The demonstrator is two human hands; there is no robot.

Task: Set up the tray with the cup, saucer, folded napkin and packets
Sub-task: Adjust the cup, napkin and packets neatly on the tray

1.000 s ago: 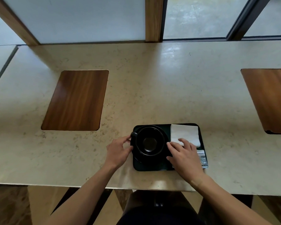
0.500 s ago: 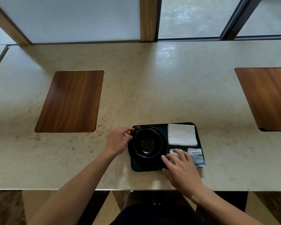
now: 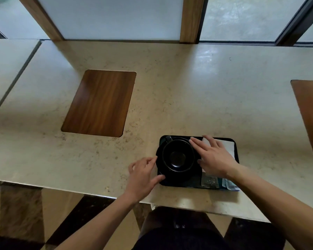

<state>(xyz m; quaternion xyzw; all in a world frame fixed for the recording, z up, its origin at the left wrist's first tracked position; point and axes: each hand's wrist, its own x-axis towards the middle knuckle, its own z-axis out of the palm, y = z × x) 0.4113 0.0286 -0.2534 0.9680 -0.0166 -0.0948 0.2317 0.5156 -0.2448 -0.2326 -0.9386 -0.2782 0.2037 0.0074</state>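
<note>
A dark rectangular tray (image 3: 184, 184) lies near the counter's front edge. On its left half an empty black cup (image 3: 178, 156) stands on a black saucer (image 3: 160, 166), handle toward the far left. A white folded napkin (image 3: 229, 147) lies at the far right of the tray, mostly under my right hand (image 3: 214, 156). That hand is flat, fingers spread, fingertips at the cup's right side. Packets (image 3: 210, 181) lie at the tray's near right corner. My left hand (image 3: 143, 175) is beside the tray, with index finger and thumb touching the saucer's left rim.
The beige stone counter (image 3: 188, 98) has a wooden inset panel (image 3: 99, 103) to the left and another wooden panel (image 3: 311, 114) at the right edge. Windows with wooden posts run along the back. The counter's front edge is just below the tray.
My right hand has moved from the packets up over the napkin to the cup's right side. My left hand has left the cup handle and come down to the saucer's left rim.
</note>
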